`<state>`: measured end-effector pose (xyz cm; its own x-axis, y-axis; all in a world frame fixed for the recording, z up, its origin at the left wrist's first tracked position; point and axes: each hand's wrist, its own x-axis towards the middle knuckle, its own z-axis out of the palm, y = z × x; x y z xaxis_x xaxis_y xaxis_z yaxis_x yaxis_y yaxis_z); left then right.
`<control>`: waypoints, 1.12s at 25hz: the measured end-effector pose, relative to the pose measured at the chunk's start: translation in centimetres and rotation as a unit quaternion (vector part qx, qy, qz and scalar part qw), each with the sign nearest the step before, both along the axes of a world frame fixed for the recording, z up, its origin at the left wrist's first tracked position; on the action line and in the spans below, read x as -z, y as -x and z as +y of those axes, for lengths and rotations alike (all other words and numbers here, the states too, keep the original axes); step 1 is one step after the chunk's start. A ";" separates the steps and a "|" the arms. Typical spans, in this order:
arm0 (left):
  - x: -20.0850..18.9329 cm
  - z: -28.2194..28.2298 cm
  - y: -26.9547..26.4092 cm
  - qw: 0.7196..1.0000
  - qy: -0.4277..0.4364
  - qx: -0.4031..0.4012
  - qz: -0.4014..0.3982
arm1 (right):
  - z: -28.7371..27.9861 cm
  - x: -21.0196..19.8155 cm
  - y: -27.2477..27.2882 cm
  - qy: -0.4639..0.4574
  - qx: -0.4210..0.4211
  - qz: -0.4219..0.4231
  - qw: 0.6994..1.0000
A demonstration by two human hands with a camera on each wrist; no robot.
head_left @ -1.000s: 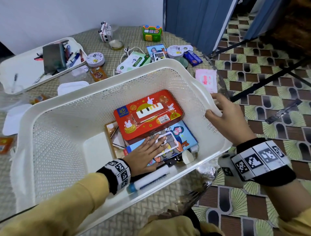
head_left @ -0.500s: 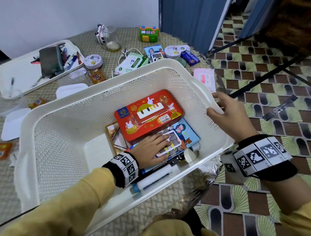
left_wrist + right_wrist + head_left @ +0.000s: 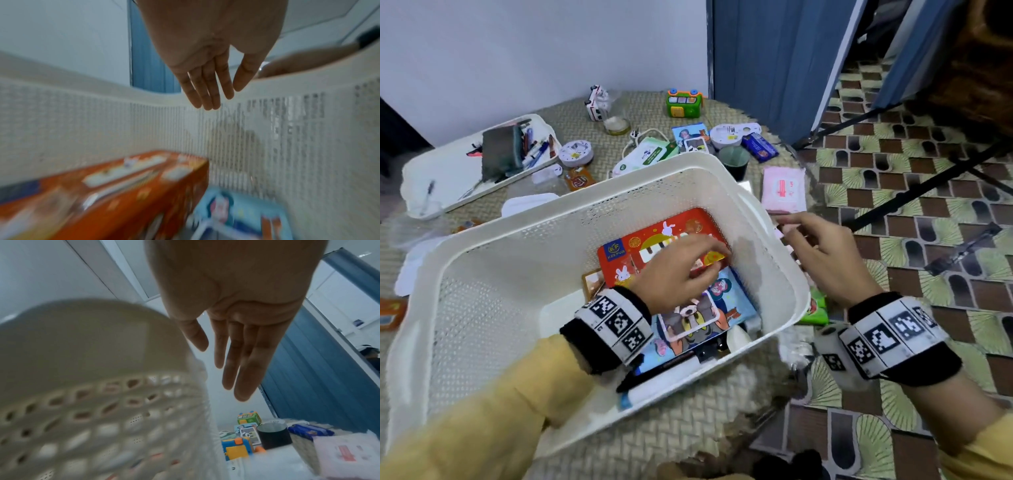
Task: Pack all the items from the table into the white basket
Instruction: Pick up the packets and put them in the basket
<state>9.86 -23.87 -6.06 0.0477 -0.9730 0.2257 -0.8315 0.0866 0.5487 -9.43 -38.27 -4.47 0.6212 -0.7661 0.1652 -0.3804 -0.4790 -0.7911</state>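
Hands first: both hang loose and empty, fingers straight and slightly apart, nothing pinched. The left hand (image 3: 681,270) hovers inside the white basket (image 3: 493,240), over the red tin (image 3: 626,253), palm down, clear of the tin in the left wrist view. The right hand (image 3: 822,253) is outside the right-hand wall, fingers pointing toward the far end of the table (image 3: 571,113); I cannot tell from here whether it brushes the rim.

Packed things sit flat and stacked against the right side of the basket, the tin half over a blue cartoon book (image 3: 709,308), a white marker (image 3: 667,380) along the near wall. Laying the big flat pieces low looks deliberate to me, as it leaves the left half of the floor bare for bulkier shapes.

Much is still out on the table: a pink packet (image 3: 784,188) just beyond the right hand, a dark cup (image 3: 734,164) behind the basket, a green toy (image 3: 684,102), a wipes pack (image 3: 643,157), and a white tray (image 3: 441,178) of pens to the left. My guess is the pink packet goes next, being nearest, so the job seems well short of halfway.
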 end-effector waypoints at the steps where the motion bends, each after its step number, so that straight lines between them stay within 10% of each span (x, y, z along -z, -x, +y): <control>1: -1.4 -0.9 0.7 1.000 0.017 -0.013 0.013 | -0.8 -0.2 0.7 0.004 -0.010 0.010 1.000; 12: -12.0 -17.9 13.8 0.990 -0.031 -0.021 -0.136 | -13.2 -3.1 13.2 0.117 -0.021 0.184 0.976; 28: 9.1 -34.3 29.3 0.920 -0.350 0.078 -0.160 | -24.7 11.0 29.7 -0.087 0.002 0.398 0.913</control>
